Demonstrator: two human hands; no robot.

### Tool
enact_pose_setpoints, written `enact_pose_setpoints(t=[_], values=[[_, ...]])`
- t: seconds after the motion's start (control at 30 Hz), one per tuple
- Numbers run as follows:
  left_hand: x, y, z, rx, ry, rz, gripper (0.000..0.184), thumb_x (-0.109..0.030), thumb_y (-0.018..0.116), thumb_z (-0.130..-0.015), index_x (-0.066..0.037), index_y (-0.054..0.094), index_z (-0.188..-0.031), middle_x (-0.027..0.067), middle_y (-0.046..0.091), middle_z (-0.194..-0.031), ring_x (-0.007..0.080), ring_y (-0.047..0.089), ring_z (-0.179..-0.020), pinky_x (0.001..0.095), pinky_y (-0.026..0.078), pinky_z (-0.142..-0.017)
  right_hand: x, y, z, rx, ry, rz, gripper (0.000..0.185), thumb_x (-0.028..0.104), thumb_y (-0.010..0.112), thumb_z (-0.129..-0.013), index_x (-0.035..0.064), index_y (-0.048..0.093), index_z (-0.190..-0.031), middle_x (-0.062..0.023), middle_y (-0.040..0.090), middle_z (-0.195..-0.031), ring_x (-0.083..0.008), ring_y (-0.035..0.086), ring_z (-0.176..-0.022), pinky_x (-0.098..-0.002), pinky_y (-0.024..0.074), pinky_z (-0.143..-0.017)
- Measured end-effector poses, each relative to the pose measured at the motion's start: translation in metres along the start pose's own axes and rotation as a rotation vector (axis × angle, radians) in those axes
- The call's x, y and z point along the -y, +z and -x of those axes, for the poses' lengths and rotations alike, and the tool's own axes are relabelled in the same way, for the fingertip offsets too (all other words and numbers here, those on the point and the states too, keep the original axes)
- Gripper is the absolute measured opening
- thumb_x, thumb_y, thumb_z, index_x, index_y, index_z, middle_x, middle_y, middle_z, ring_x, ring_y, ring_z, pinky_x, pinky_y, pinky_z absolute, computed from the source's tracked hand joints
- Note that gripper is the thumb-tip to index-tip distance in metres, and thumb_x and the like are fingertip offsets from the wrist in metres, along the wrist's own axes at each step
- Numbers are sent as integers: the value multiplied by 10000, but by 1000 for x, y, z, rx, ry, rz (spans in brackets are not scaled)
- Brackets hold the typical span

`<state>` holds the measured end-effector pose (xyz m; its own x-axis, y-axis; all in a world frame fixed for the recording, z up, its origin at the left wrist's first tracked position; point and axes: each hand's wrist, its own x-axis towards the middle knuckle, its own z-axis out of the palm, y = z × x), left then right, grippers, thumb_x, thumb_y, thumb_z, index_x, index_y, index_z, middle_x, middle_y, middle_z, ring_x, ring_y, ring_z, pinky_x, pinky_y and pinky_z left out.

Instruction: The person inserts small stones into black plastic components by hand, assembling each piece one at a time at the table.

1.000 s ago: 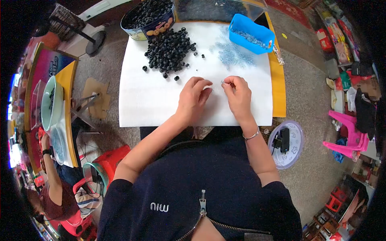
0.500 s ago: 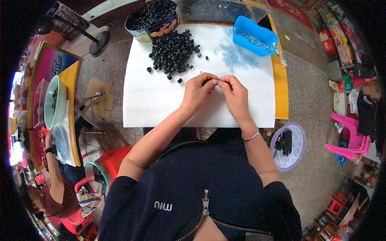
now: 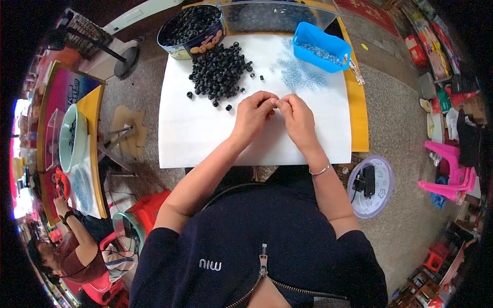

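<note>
Fingers point(image 3: 265, 96) of left hand point(image 3: 250, 119) and right hand point(image 3: 300, 122) meet, pinched together, hiding anything held.

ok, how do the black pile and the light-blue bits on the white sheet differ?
Colour: the black pile is dark; the light-blue bits are pale.
Piece size: the black pile's pieces are chunky, the light-blue bits much finer.
Spread: the black pile is heaped, while the light-blue bits lie thin, with white showing between.
Shared: both lie loose on the white sheet.
</note>
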<state>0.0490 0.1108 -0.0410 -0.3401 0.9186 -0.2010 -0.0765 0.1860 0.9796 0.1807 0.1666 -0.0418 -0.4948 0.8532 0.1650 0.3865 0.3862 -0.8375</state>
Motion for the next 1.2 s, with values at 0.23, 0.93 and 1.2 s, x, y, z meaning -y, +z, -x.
enact_pose_setpoints(t=[0.23, 0.93, 1.2], values=[[5, -3, -6, 49, -56, 236, 163, -149, 574, -933, -6, 641, -971, 22, 629, -836, 91, 561, -717, 235, 461, -630, -5, 5, -1, -71, -156, -49, 164, 171, 575, -897, 12, 571, -855, -144, 596, -841, -326, 560, -798, -410, 446, -735], [-3, 1, 1, -26, 32, 45, 241, -222, 526, -970, -2, 605, -911, 25, 587, -739, 92, 536, -624, 241, 447, -555, -1, 8, 1, -109, -179, -76, 115, 124, 579, -878, 10, 563, -884, -144, 601, -858, -323, 574, -812, -410, 453, -732], [2, 2, -3, -17, -6, 46, 268, -240, 502, -979, -13, 583, -861, 0, 520, -679, 85, 466, -571, 244, 377, -502, 1, 7, 0, -86, -171, -71, 106, 113, 584, -878, 10, 565, -896, -153, 600, -853, -320, 584, -787, -401, 463, -713]])
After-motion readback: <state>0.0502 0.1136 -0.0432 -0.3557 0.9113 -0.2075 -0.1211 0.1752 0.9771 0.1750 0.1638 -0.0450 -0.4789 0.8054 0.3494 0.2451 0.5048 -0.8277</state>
